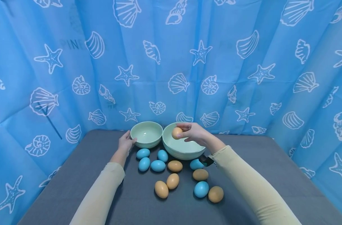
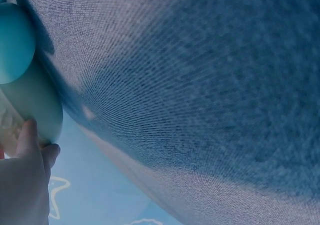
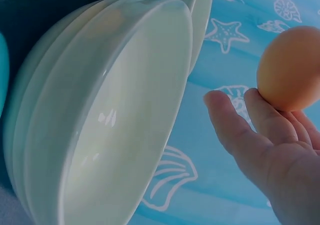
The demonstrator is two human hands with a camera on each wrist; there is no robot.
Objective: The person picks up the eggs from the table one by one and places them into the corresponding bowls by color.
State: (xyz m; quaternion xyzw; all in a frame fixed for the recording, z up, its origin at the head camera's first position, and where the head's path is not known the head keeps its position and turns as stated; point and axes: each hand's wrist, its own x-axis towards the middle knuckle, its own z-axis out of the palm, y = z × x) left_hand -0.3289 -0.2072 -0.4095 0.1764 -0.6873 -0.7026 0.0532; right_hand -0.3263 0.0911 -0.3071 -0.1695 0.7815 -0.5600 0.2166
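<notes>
Over the large bowl [image 1: 185, 156], we see the right hand [image 1: 192, 132] pinching a brown egg [image 1: 176, 133]; left of that bowl, the left hand [image 1: 126, 144] grips the small bowl [image 1: 146, 145] by its rim. Neither bowl shows us an egg; blue eggs [image 1: 158, 166] and more brown eggs [image 1: 161, 189] lie before the large bowl: work barely begun, we judge.

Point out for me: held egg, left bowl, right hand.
Held egg [image 1: 175, 133]: head view, middle of its visible side.
Left bowl [image 1: 146, 131]: head view, bare inner surface.
Right hand [image 1: 195, 132]: head view, back of the hand.
</notes>
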